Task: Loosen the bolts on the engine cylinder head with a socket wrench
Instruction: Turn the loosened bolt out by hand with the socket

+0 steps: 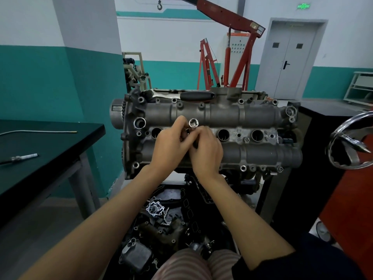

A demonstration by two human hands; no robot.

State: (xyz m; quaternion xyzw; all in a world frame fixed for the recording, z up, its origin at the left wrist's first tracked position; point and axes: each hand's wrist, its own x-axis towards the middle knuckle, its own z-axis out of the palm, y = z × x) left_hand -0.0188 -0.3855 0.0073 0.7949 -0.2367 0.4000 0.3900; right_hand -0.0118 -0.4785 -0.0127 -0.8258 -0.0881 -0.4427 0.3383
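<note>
At the centre of the cylinder head [212, 126], both hands meet over the middle row of round wells. Left hand [168, 146] and right hand [205, 152] touch each other, fingers curled around a small chrome socket [193, 123] whose open end faces up just above the fingertips. What else the fingers enclose below the socket is hidden; each hand pinches the socket assembly.

Three wells show in that row: one to the left of the grip, two to the right. A larger open bore sits further left, near the toothed sprocket end.

Beyond the grip, along the far edge of the head, a ratchet wrench [187, 96] with a black handle lies flat, untouched.

Open room: a gap separates the head's left end from the black table [50, 142]; the right end stands close to a dark cabinet [323, 118] and a chrome handwheel [351, 142]. Below the near edge, a tray of loose engine parts [165, 223] sits between the forearms.

Two items lie on the table: a thin bent rod [40, 131] and a spark plug [20, 158]. Behind the engine stand two red hoist frames [238, 57], with one hook [159, 5] hanging above.
</note>
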